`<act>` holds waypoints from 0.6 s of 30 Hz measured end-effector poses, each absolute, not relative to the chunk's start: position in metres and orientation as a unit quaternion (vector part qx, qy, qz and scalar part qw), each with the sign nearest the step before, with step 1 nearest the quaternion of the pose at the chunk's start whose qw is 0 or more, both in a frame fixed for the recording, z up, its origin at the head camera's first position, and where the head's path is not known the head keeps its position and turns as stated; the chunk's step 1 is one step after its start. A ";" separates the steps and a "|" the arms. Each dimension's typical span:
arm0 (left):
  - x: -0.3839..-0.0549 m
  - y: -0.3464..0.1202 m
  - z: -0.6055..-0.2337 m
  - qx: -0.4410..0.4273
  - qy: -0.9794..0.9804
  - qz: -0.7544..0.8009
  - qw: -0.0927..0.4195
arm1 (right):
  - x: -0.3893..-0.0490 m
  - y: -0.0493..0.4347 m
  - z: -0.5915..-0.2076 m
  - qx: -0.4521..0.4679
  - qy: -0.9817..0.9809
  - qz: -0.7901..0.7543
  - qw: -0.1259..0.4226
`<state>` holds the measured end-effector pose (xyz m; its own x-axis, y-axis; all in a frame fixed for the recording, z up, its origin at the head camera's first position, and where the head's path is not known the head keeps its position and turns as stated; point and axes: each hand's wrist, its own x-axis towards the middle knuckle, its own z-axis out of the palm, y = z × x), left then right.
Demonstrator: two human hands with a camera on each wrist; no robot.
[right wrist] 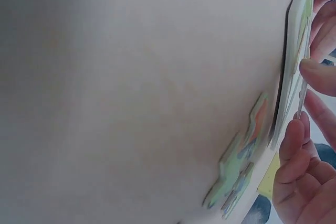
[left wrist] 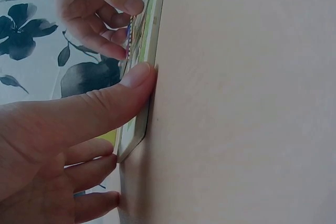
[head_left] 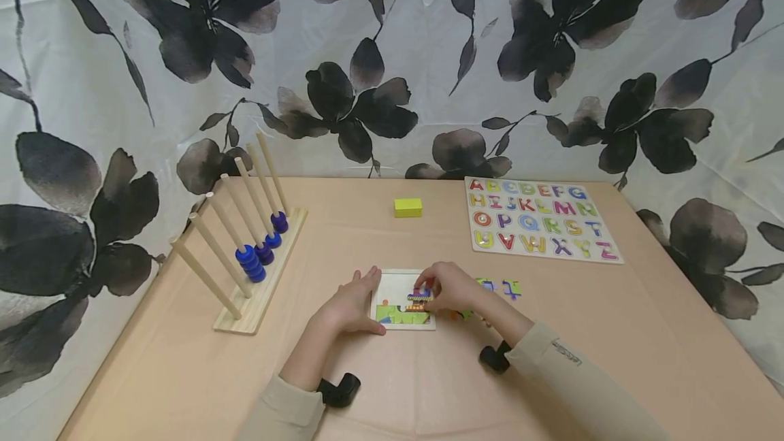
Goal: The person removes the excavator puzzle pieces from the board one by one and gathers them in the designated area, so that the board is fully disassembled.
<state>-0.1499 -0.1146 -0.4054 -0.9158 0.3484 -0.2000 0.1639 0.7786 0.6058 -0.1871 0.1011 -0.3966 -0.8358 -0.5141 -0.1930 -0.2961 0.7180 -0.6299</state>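
- The jigsaw tray (head_left: 395, 284) lies flat on the tabletop (head_left: 404, 386), between the 2 hands. Green grass pieces (head_left: 401, 316) fill its near side; pale backing shows farther back.
- The left hand (head_left: 348, 305) is spread wide, thumb against the tray's near edge and fingers along its left side, bracing it rather than wrapping round it.
- The right hand (head_left: 452, 289) is nearly closed at the tips, pinching 1 striped jigsaw piece (head_left: 419, 297) between thumb and fingers, over the tray's right half.
- That piece shows edge-on in the wrist views as a thin slip, tilted to the tray; its full outline is hidden by the fingers.
- It looks light and stiff, probably wood or board; the smooth face might slide under a fingertip, and narrow tabs could chip if forced.
- Best hold: opposite edges, fingertips high, leaving the underside free.
- The tray also seems light enough to skid, so steady it by the rim.
- Loose jigsaw pieces (head_left: 512, 289) lie right of the tray, some partly behind the right arm; I cannot count them surely.
- Farther off: a yellow block (head_left: 407, 208), an alphabet board (head_left: 548, 250) and a wooden peg stacker (head_left: 254, 308).
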 end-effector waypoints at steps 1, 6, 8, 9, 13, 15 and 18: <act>-0.150 -0.115 -0.406 0.138 0.930 0.304 0.152 | -0.187 0.103 -0.397 -0.225 0.908 -0.306 0.178; -0.149 -0.115 -0.407 0.140 0.931 0.302 0.146 | -0.184 0.113 -0.395 -0.240 0.900 -0.324 0.163; -0.149 -0.115 -0.407 0.140 0.932 0.301 0.146 | -0.183 0.118 -0.393 -0.240 0.900 -0.327 0.161; -0.149 -0.116 -0.407 0.139 0.932 0.301 0.146 | -0.182 0.121 -0.392 -0.237 0.900 -0.328 0.161; -0.148 -0.115 -0.407 0.137 0.933 0.300 0.146 | -0.179 0.132 -0.386 -0.242 0.902 -0.324 0.150; -0.148 -0.115 -0.406 0.137 0.932 0.301 0.147 | -0.178 0.139 -0.383 -0.247 0.902 -0.324 0.140; -0.148 -0.115 -0.406 0.138 0.931 0.303 0.147 | -0.176 0.151 -0.380 -0.250 0.902 -0.327 0.129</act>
